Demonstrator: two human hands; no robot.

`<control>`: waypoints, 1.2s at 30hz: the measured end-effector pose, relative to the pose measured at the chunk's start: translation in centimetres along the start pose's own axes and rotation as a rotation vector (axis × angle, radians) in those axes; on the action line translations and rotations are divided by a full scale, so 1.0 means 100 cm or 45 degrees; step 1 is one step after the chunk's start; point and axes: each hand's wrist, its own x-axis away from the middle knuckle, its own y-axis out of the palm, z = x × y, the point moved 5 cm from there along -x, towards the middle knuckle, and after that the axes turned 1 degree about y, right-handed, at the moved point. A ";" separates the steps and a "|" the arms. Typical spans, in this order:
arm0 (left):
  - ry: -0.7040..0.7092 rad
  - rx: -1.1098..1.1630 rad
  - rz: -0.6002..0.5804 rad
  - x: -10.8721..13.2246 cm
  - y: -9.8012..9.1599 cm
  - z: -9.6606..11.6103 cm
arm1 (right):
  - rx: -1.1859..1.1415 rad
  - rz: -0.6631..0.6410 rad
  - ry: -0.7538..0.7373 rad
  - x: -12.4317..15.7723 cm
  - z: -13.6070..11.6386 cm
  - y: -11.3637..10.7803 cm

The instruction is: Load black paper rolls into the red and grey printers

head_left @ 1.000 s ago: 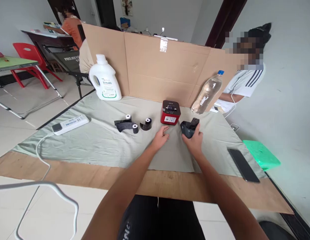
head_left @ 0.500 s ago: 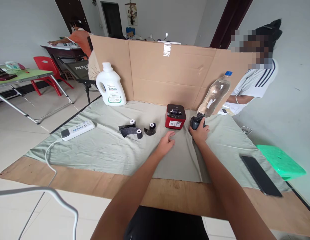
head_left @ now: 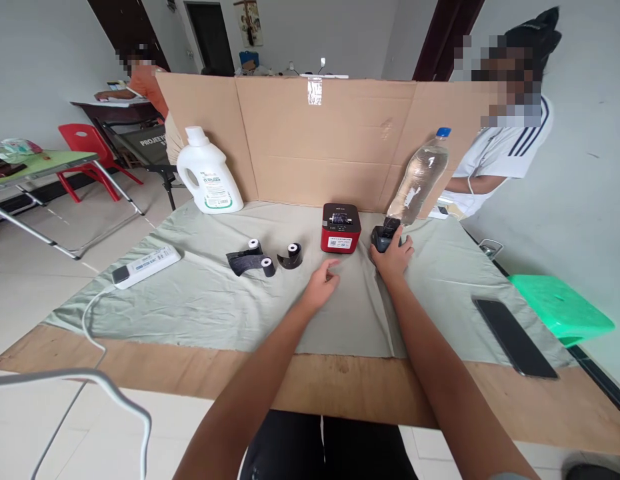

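My right hand (head_left: pixel 394 259) is wrapped round a small black device (head_left: pixel 384 236) on the cloth, just in front of the clear bottle with a blue cap (head_left: pixel 421 179). The device's details are too small to tell. My left hand (head_left: pixel 322 284) rests with its fingers apart and holds nothing, in front of the red and black box (head_left: pixel 341 229). Left of that hand lie several small rolls of dark film (head_left: pixel 290 256), partly unrolled.
A white jug (head_left: pixel 210 175) stands at the back left before a cardboard screen (head_left: pixel 320 143). A power strip (head_left: pixel 149 265) with a cable lies left. At the right are a phone (head_left: pixel 514 337), a green stool (head_left: pixel 560 308) and a person in a white shirt (head_left: pixel 513 150).
The camera view has shifted slightly, so the table objects appear a little further left. Both hands keep nearly the same places relative to the box and the black device.
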 end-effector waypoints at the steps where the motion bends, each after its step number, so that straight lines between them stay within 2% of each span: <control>1: 0.043 -0.030 0.061 -0.002 -0.003 0.001 | -0.046 0.057 -0.056 -0.001 -0.004 -0.002; 3: 0.165 -0.045 0.245 -0.011 -0.013 0.006 | -0.205 0.093 -0.213 -0.003 -0.017 -0.001; 4: 0.212 -0.022 0.347 -0.018 -0.020 0.009 | -0.311 0.056 -0.287 -0.003 -0.024 0.003; 7: 0.172 0.148 0.532 -0.051 -0.038 0.012 | -0.628 -0.213 -0.382 0.003 -0.043 0.022; 9: 0.085 0.294 0.491 -0.076 -0.039 0.010 | -0.764 -0.410 -0.396 0.010 -0.051 0.033; 11: 0.084 0.408 0.377 -0.096 -0.032 0.009 | -0.801 -0.528 -0.423 0.017 -0.055 0.039; 13: 0.143 0.461 0.338 -0.103 -0.024 0.005 | -0.761 -0.557 -0.431 0.022 -0.054 0.040; 15: 0.191 0.450 0.367 -0.102 -0.016 -0.002 | -0.688 -0.537 -0.399 0.025 -0.051 0.040; 20: 0.292 0.353 0.335 -0.086 -0.009 -0.004 | -0.436 -0.408 -0.338 0.032 -0.051 0.032; 23: 0.314 0.305 0.341 -0.075 -0.012 0.009 | -0.396 -0.314 -0.399 0.041 -0.055 0.019; 26: 0.311 0.287 0.328 -0.053 -0.014 0.026 | -0.448 -0.164 -0.468 0.058 -0.054 -0.006; 28: 0.298 0.280 0.289 -0.027 -0.014 0.039 | -0.475 -0.081 -0.508 0.079 -0.049 -0.027; 32: 0.317 0.247 0.208 0.041 -0.021 0.058 | -0.480 -0.001 -0.544 0.134 -0.036 -0.071; 36: 0.279 0.156 0.235 0.093 -0.025 0.056 | -0.499 -0.014 -0.543 0.173 -0.028 -0.097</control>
